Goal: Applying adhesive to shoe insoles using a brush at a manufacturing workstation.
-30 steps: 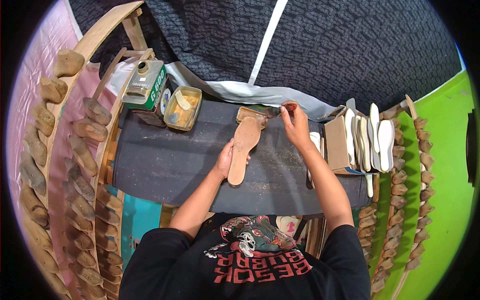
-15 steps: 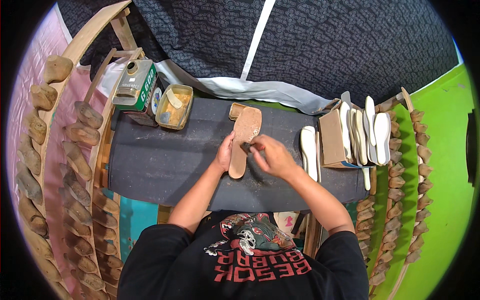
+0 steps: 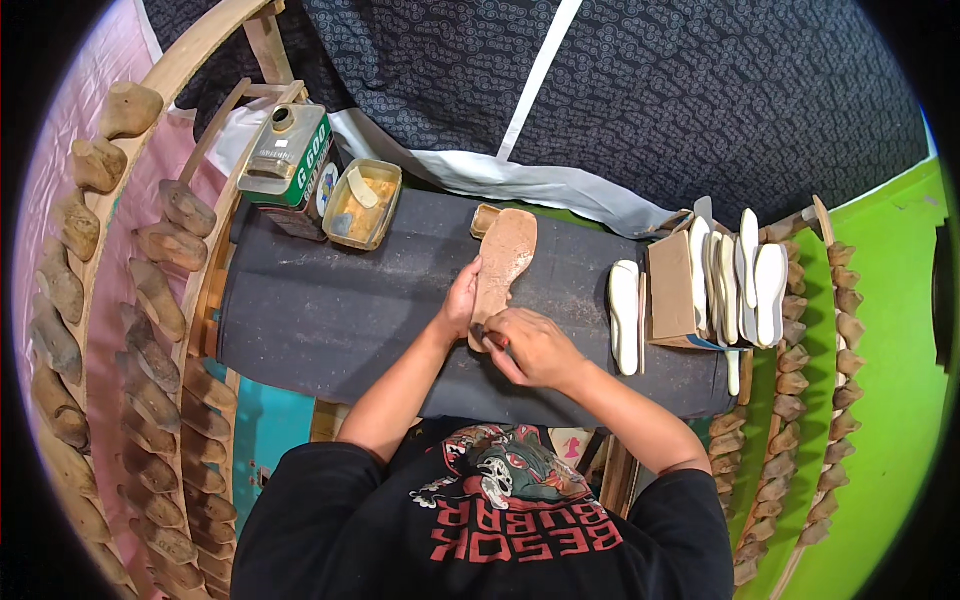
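Note:
A tan shoe insole is held above the dark table, its wide end pointing away from me. My left hand grips its left edge, fingers partly hidden underneath. Over the narrow near end is my right hand, its fingers closed around a small dark tool that meets the insole's surface. Most of that tool is covered by the fingers, so its kind does not show. The insole's upper side has a paler, rough-looking patch near the wide end. Just behind it stands a small shallow container, partly hidden by the insole.
A metal can and a plastic tub with a pale scraper-like piece stand at the back left. White insoles lie beside a cardboard box holding several more. Racks of wooden shoe lasts flank the table.
My right hand has moved with the tool from the insole's middle toward its near end. The left hand keeps its hold. The whole view has shifted slightly.

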